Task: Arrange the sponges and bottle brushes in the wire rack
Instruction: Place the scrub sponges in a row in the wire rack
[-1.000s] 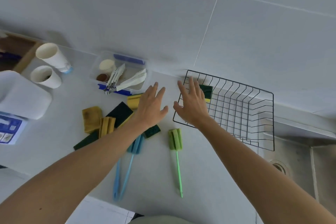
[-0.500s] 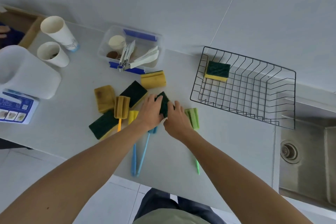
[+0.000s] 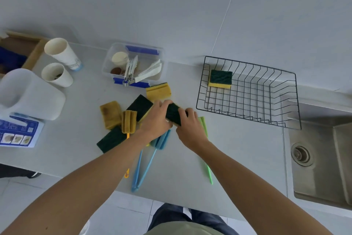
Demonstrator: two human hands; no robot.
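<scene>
Green-topped sponge (image 3: 220, 78) is sitting alone in the wire rack (image 3: 285, 101); left of the rack, both hands' fingers (image 3: 185, 112) are apparently gripping another sponge (image 3: 173, 113); brushes (image 3: 144, 166) are waiting.

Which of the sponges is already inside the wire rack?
The green-topped sponge with the yellow base, lying in the far left corner of the wire rack. All the other sponges are on the counter, outside it.
</scene>
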